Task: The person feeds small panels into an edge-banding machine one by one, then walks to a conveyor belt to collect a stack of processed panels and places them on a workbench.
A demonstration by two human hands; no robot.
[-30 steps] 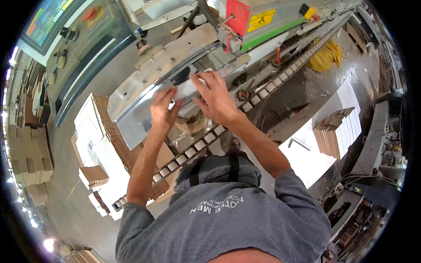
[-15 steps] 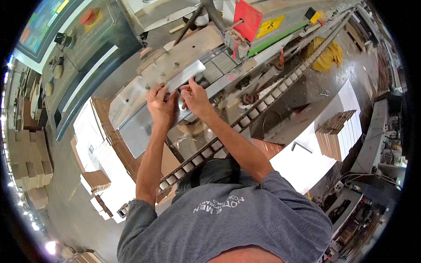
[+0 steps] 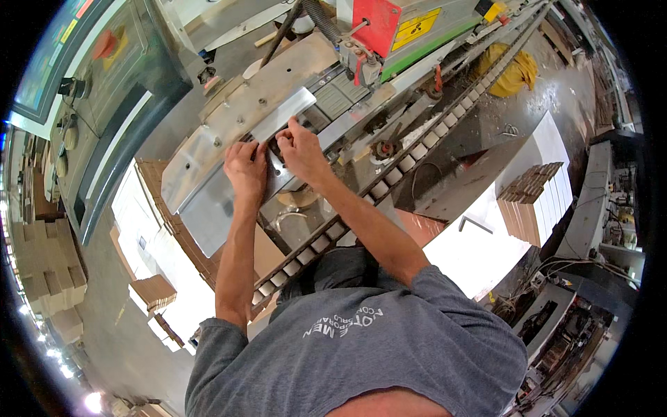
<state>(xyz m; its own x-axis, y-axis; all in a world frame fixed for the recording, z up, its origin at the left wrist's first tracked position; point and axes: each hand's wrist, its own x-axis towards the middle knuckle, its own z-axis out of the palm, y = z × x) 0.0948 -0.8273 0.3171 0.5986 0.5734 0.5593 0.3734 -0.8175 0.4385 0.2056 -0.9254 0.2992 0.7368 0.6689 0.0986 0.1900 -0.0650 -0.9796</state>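
Both hands work close together over a machine's metal infeed, beside a shiny angled metal strip [image 3: 286, 112]. My left hand [image 3: 244, 169] has its fingers bent down over the inner edge of a smooth grey metal plate [image 3: 212, 219]. Just right of it, my right hand [image 3: 303, 151] is closed, thumb and fingers drawn together, the index fingertip close to the strip's lower edge. Anything small between the fingers of either hand is hidden. Dark gaps and bare metal of the machine bed [image 3: 292, 182] show under and between the hands.
A roller conveyor rail [image 3: 379, 189] runs diagonally in front of my body. White panels with brown edges [image 3: 479, 254] are stacked at right, and more white panels [image 3: 142, 233] at left. A control panel [image 3: 104, 90] stands upper left; a red guard plate [image 3: 375, 26] rises beyond the hands.
The view has shifted, so the machine sits slightly further left and higher. My left fingers have curled in more, with the thumb now less visible. My right hand stays beside it, fingers still drawn together.
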